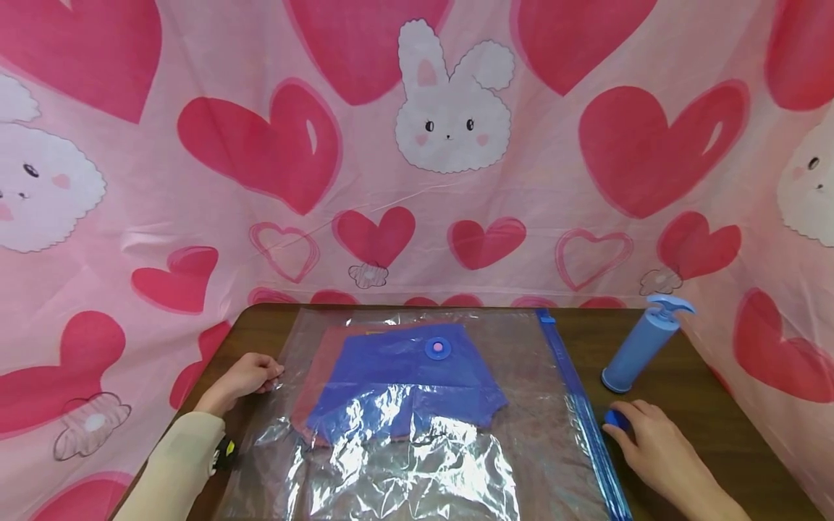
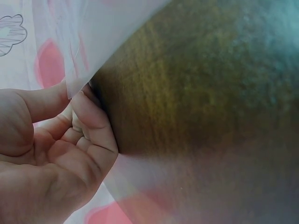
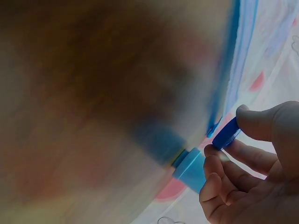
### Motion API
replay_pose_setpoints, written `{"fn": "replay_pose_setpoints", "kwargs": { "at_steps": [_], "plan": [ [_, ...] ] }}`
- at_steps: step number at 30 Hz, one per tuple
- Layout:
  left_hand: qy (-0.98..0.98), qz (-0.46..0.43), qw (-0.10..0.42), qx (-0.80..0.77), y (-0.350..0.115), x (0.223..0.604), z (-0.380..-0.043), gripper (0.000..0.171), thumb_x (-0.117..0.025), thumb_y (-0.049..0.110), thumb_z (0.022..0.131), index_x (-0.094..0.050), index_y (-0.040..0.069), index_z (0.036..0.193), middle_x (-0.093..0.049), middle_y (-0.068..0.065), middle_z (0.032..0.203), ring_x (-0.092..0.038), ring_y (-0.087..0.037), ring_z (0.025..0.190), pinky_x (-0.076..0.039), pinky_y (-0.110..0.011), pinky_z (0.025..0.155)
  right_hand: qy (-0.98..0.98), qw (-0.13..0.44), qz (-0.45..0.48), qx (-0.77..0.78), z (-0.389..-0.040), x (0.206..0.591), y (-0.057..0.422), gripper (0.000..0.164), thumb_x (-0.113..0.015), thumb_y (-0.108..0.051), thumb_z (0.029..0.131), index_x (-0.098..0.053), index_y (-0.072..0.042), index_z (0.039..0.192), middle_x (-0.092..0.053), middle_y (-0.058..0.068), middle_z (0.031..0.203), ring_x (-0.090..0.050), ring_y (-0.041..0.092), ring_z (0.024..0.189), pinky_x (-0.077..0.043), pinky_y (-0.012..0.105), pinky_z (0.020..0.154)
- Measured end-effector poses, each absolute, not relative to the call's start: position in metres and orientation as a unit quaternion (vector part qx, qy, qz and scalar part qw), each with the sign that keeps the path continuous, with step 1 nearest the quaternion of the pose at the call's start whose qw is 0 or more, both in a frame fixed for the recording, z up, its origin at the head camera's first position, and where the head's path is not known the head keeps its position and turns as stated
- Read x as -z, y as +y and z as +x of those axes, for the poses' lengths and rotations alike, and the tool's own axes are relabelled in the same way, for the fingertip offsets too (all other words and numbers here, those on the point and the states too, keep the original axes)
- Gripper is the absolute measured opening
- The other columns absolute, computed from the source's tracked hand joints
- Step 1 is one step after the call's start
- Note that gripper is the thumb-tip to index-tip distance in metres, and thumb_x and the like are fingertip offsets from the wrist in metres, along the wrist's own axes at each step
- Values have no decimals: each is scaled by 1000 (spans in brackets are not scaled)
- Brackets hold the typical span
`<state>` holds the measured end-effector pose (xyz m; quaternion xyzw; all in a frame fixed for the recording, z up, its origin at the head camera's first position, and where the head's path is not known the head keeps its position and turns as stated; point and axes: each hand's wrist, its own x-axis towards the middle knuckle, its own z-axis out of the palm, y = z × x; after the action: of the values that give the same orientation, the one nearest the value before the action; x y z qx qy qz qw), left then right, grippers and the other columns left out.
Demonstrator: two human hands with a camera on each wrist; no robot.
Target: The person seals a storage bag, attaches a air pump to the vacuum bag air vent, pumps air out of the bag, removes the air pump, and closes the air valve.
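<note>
A large clear plastic vacuum storage bag (image 1: 537, 441) lies flat, with a folded blue cloth item (image 1: 378, 369) and a reddish one (image 1: 328, 347) inside. A round blue valve with a pink centre (image 1: 438, 348) shows on top of it. At the bag's left edge my left hand (image 1: 250, 375) pinches the plastic (image 2: 100, 42) between thumb and fingers. To the right of the blue zip strip (image 1: 565, 365), my right hand (image 1: 661, 441) holds a small round blue cap (image 3: 226, 134) between thumb and fingers, apart from the valve.
A blue hand pump (image 1: 638, 352) with a T-shaped handle stands upright at the right, beyond my right hand. The dark wooden table (image 1: 697, 398) reaches back to a pink curtain (image 1: 423, 195) printed with hearts and rabbits, which also hangs at both sides.
</note>
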<state>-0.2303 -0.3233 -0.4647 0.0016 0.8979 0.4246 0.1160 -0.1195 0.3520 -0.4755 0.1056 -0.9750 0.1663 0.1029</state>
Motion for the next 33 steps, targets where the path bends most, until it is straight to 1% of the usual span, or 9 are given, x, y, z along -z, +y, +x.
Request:
{"fn": "replay_pose_setpoints", "kwargs": {
  "at_steps": [4, 9, 14, 18, 24, 30, 33],
  "plan": [
    [899, -1, 114, -423, -323, 464, -231, 23, -57, 4, 105, -68, -6, 87, -57, -7, 77, -55, -22, 73, -50, -34, 68, -981, 81, 89, -155, -114, 476, 363, 36, -86, -13, 87, -71, 8, 113, -68, 13, 96, -66, 32, 86, -57, 61, 79],
    [901, -6, 116, -418, -323, 464, -231, 23, -56, 4, 105, -69, -5, 88, -58, -7, 78, -55, -23, 74, -50, -35, 70, -986, 32, 61, -151, -111, 476, 374, 41, -87, -17, 87, -70, 9, 113, -67, 12, 95, -66, 28, 82, -58, 61, 77],
    [901, -5, 115, -419, -323, 465, -231, 23, -57, 4, 105, -69, -5, 88, -57, -6, 77, -55, -22, 73, -49, -35, 69, -989, -15, 32, -142, -110, 479, 376, 47, -86, -26, 87, -69, 8, 115, -67, 14, 98, -65, 29, 83, -58, 62, 76],
    [898, -5, 115, -424, -323, 467, -231, 24, -57, 4, 105, -68, -6, 87, -57, -6, 76, -55, -22, 72, -49, -35, 68, -990, -40, 19, -136, -110, 482, 377, 51, -86, -30, 87, -68, 9, 115, -67, 16, 100, -66, 32, 86, -57, 63, 76],
    [899, -11, 116, -421, -322, 469, -231, 23, -57, 5, 105, -68, -5, 87, -57, -5, 75, -55, -22, 72, -50, -35, 69, -988, -44, 17, -149, -109, 487, 379, 51, -86, -27, 87, -67, 12, 115, -66, 17, 100, -66, 29, 85, -58, 61, 78],
    [900, -6, 115, -421, -321, 465, -229, 23, -56, 4, 105, -68, -5, 88, -57, -7, 76, -55, -24, 72, -49, -37, 70, -986, -26, 22, -161, -109, 489, 380, 49, -86, -23, 87, -66, 12, 115, -65, 17, 100, -66, 29, 83, -58, 61, 77],
    [900, -4, 115, -421, -321, 465, -229, 23, -56, 4, 105, -68, -5, 88, -57, -7, 76, -55, -23, 72, -49, -37, 70, -986, -32, 17, -162, -109, 488, 380, 51, -86, -24, 87, -66, 12, 117, -65, 18, 101, -67, 30, 84, -58, 62, 77]
  ]
}}
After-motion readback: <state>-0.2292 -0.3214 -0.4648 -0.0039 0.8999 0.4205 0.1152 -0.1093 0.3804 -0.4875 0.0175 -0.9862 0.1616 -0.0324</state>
